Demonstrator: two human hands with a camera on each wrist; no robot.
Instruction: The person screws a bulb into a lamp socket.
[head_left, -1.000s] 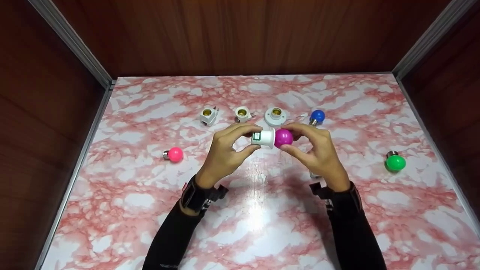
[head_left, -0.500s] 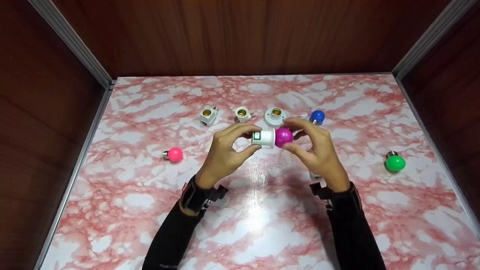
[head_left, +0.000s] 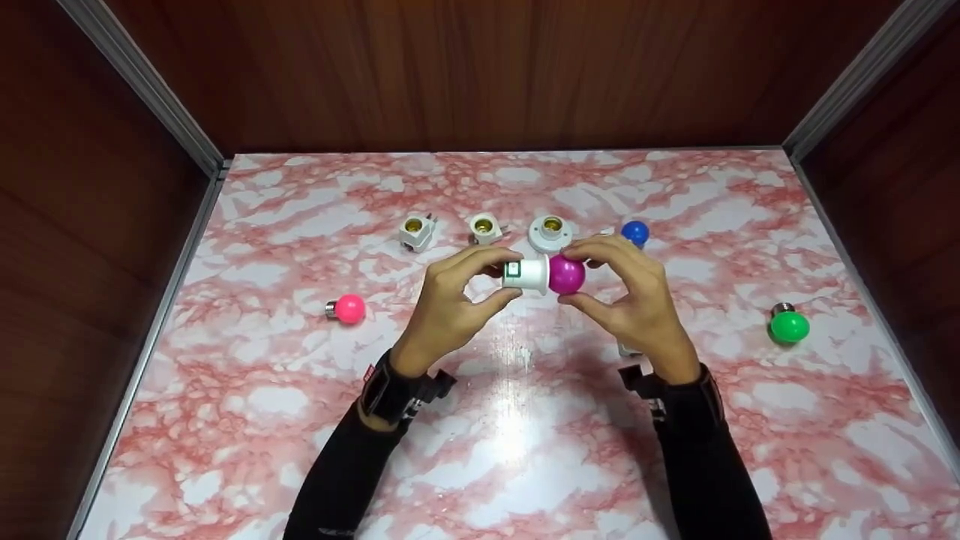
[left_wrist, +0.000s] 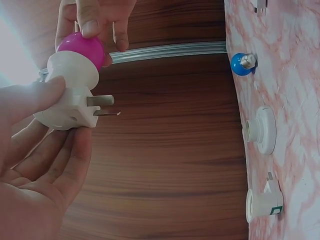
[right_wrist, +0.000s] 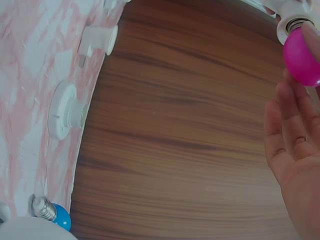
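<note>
Above the middle of the table, my left hand [head_left: 454, 307] grips a white plug-in lamp socket [head_left: 529, 274] between thumb and fingers. Two metal prongs [left_wrist: 102, 100] stick out of its side in the left wrist view. A magenta light bulb [head_left: 568, 275] sits at the socket's mouth, its axis lying sideways. My right hand [head_left: 634, 300] pinches the bulb's round globe with thumb and fingertips. In the right wrist view a bit of the bulb's metal screw thread [right_wrist: 296, 24] shows at the socket's rim; the remainder is hidden inside.
Behind the hands stand a boxy white socket [head_left: 417, 232], a second plug socket [head_left: 486, 228] and a round-based socket [head_left: 551, 234]. A blue bulb [head_left: 635, 232] lies beyond my right hand. A pink bulb [head_left: 350, 309] is left, a green bulb [head_left: 790, 327] right. Wood-grain panels [head_left: 495, 75] wall the table.
My right fingers have shifted round the magenta bulb, opening slightly and then pinching it again. My left hand and the socket have stayed nearly still.
</note>
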